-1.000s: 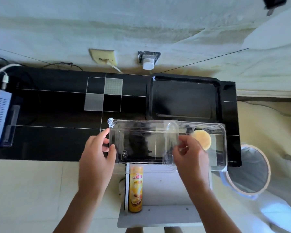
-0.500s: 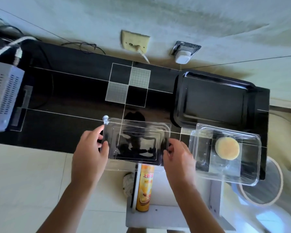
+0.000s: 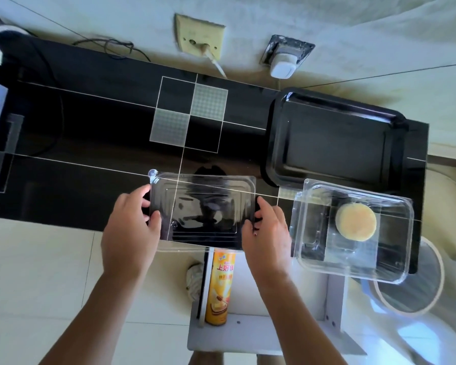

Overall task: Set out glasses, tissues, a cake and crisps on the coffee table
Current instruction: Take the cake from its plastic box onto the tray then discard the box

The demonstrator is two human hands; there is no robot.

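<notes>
Item: clear plastic lid (image 3: 203, 209), rectangular, ribbed. You hold it by its two short ends at the near edge of the black table (image 3: 90, 133). Your left hand (image 3: 131, 233) is clamped on the left end, thumb over the top, fingers curled at the rim. Your right hand (image 3: 267, 233) is clamped on the right end in the same way. The lid's near edge overhangs the table edge slightly; whether the lid rests on the table or is held just above it cannot be told.

Item: clear plastic container (image 3: 353, 233), open, on the right end of the table, just right of your right hand. Its near corner juts past the table edge.

Item: cake (image 3: 355, 222), round, pale yellow, lying inside the container toward its far side.

Item: crisps can (image 3: 220, 288), yellow-orange tube, on a white stand (image 3: 274, 335) near you, below the lid.

Item: black tray (image 3: 334, 138), on the far right of the table, just beyond the container.

Item: round bin (image 3: 411, 285), on the floor, right of the stand.

Item: two wall sockets (image 3: 200, 38), far side, each with something plugged in.
</notes>
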